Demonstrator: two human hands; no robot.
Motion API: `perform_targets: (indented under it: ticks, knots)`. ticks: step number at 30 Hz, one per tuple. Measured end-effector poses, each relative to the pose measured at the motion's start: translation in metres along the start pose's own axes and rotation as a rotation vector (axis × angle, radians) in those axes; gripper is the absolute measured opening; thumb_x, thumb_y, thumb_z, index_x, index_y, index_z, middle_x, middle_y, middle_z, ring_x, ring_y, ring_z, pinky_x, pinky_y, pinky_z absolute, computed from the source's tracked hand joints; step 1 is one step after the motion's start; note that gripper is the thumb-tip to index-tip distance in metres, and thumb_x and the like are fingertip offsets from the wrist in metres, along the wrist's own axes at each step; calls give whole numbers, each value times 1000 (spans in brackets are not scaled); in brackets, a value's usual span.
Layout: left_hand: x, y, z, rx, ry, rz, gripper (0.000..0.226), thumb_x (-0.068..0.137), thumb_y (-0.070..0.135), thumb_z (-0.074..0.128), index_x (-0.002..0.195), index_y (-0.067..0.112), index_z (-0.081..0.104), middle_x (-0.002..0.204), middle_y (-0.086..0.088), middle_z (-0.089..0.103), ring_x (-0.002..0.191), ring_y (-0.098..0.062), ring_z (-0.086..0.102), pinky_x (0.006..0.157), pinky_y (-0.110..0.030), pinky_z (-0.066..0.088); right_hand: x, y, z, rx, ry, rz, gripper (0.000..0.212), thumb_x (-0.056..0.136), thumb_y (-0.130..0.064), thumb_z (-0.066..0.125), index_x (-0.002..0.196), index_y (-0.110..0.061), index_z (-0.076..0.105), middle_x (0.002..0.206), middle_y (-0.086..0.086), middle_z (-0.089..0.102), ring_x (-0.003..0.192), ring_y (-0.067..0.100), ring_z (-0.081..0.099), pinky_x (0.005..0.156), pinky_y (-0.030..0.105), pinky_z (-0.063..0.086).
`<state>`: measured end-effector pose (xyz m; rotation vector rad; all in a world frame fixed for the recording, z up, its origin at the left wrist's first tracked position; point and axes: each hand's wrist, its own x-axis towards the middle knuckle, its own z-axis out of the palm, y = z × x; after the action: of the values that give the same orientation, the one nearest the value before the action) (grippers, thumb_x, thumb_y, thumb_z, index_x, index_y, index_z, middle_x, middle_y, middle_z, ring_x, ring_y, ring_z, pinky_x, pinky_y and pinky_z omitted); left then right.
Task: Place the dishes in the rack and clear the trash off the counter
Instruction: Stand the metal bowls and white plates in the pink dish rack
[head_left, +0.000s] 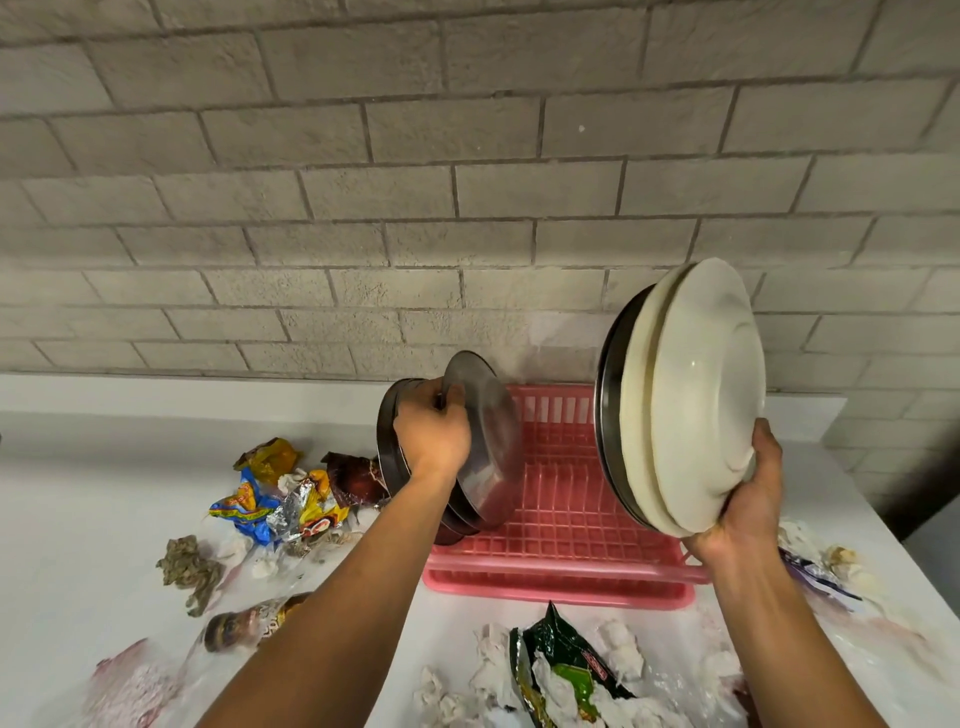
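A pink plastic dish rack (563, 512) sits on the white counter against the brick wall. My left hand (432, 432) grips the top edge of a steel plate (488, 441) standing on edge at the rack's left end, next to other dark steel plates (387, 436). My right hand (750, 499) holds a tilted stack of plates (696, 395) from below, above the rack's right side: white plates in front, steel ones behind. Crumpled snack wrappers (283, 499) and tissue lie left of the rack.
A green packet with crumpled tissues (563, 675) lies in front of the rack. A grey wad (189, 569), a printed wrapper (249, 626) and clear plastic (130, 686) lie at front left. More wrappers (821, 569) lie right of the rack, near the counter's right edge.
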<state>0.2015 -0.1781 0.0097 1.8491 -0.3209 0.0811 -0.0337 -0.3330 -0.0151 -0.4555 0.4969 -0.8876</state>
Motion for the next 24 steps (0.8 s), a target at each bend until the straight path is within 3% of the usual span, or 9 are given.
perform_targets:
  ticks: [3,6,9,11,14,18,20,24]
  knots:
    - [-2,-2,3,44,-41,-29,31,95,22,60,66,10,59,60,0,58,57,-17,54,55,-30,35,0,-1,0,-6,4,-8,51,73,-65,76,113,-35,79,117,-2,77,98,25,76,79,47,61]
    - [-4,-8,4,83,-92,-45,31,95,21,58,70,3,59,61,-7,58,60,-30,56,57,-34,39,-2,-1,1,-15,8,2,47,73,-66,76,108,-35,80,112,-2,78,95,25,77,76,46,62]
    - [-6,-10,0,140,-120,-18,39,95,21,58,59,9,48,51,-2,50,49,-23,49,51,-31,32,-3,-2,1,-20,22,18,51,74,-66,75,113,-35,79,115,-1,77,101,27,75,77,47,62]
    - [-7,-9,-5,244,-152,52,37,95,24,59,60,15,50,51,1,53,48,-18,50,50,-29,32,-5,-2,3,-22,26,17,56,74,-66,75,120,-34,76,118,-1,77,107,27,72,78,47,62]
    - [-7,-5,-15,513,-198,231,21,93,33,60,86,13,65,77,-4,68,72,-28,62,61,-34,45,-7,-2,6,-28,21,20,61,75,-66,74,127,-34,72,120,-1,76,112,28,70,80,47,62]
    - [1,0,-25,800,-246,283,32,95,33,59,113,9,66,114,-13,67,109,-36,61,84,-42,52,-9,-1,8,-18,10,17,64,78,-65,72,133,-33,68,131,0,71,121,29,66,92,49,59]
    - [6,0,-29,895,-276,270,32,96,31,59,118,9,65,121,-13,65,112,-34,63,86,-39,52,-9,-1,9,-13,10,26,63,79,-64,71,134,-32,68,134,0,70,124,29,65,95,49,57]
    - [11,-2,-36,949,-287,239,27,94,26,64,113,8,67,117,-12,67,106,-33,66,82,-36,53,-8,2,13,-31,1,40,51,80,-63,72,121,-34,75,123,-1,75,113,28,70,84,48,62]
